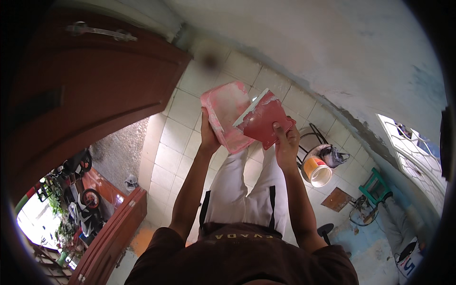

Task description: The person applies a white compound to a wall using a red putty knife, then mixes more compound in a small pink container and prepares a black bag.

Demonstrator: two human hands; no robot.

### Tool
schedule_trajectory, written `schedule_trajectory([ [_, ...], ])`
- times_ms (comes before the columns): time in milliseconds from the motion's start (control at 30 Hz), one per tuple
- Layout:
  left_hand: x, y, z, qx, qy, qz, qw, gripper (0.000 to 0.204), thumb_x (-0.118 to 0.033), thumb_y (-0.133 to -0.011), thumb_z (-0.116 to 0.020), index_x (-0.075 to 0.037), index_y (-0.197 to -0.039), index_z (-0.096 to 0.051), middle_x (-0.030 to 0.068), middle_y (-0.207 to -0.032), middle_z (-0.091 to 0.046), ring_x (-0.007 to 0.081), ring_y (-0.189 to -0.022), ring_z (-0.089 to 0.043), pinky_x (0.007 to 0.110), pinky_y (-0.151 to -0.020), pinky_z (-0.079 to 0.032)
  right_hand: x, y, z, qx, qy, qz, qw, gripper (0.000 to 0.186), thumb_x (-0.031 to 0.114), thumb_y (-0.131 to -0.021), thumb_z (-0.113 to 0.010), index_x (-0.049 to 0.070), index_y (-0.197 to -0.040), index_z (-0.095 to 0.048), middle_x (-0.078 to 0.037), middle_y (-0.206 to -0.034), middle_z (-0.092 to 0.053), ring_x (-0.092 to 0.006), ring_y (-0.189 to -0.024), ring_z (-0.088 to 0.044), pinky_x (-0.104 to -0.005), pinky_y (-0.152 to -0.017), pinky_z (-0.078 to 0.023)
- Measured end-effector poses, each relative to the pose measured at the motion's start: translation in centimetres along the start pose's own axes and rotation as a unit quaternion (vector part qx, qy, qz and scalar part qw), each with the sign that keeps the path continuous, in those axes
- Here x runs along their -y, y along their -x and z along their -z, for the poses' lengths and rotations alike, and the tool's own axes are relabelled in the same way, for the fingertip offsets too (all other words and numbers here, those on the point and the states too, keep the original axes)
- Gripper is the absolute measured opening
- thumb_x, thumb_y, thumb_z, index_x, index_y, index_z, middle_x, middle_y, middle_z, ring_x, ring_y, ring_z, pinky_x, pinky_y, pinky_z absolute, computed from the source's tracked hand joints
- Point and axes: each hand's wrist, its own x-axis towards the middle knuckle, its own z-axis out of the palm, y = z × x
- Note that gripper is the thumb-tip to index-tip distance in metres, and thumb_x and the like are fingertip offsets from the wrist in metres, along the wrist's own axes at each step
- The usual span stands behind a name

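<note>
red spreader (268,118), white residue (251,108) along its edge, slanted over the pink tray (225,107); right hand (287,142) pinched it closed, left hand (209,134) curled firmly round the tray's side!

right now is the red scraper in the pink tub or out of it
Out: the right hand holds the red scraper, its whole pale edge visible, partly in front of the pink tub. Cannot tell if they touch.
</note>
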Motion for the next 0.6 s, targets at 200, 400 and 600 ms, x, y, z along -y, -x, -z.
schedule_trajectory([
  [200,-5.0,7.1,-6.0,-0.025,-0.128,-0.070,0.989,0.084,-0.068,-0.099,-0.031,-0.004,-0.154,-0.025,0.0130,-0.152,-0.038,0.0283,-0.140,-0.038,0.043,-0.116,-0.033,11.4,7.0,-5.6,0.035,0.104,0.093,0.990,0.016,0.016,-0.097,-0.066,0.003,-0.104,-0.063,0.002,-0.085,-0.062,-0.0055,-0.074,-0.051,-0.0219,-0.068,-0.041],
  [400,-6.7,11.1,-9.5,-0.052,-0.204,-0.153,0.965,0.080,-0.060,-0.103,-0.035,0.005,-0.149,-0.029,0.0159,-0.145,-0.044,0.0249,-0.133,-0.043,0.036,-0.113,-0.032,15.4,11.8,-9.3,0.023,0.268,0.315,0.910,0.017,0.015,-0.095,-0.065,0.000,-0.103,-0.068,-0.003,-0.070,-0.057,-0.0068,-0.064,-0.048,-0.0260,-0.059,-0.040],
  [600,-7.2,15.8,-11.9,-0.063,-0.362,-0.288,0.885,0.086,-0.064,-0.099,-0.042,0.003,-0.152,-0.025,0.0178,-0.146,-0.041,0.0285,-0.136,-0.040,0.040,-0.114,-0.029,17.2,14.9,-9.8,-0.011,0.208,0.247,0.947,0.015,0.015,-0.095,-0.064,0.000,-0.092,-0.064,-0.006,-0.065,-0.053,-0.0094,-0.061,-0.045,-0.0283,-0.054,-0.036],
])
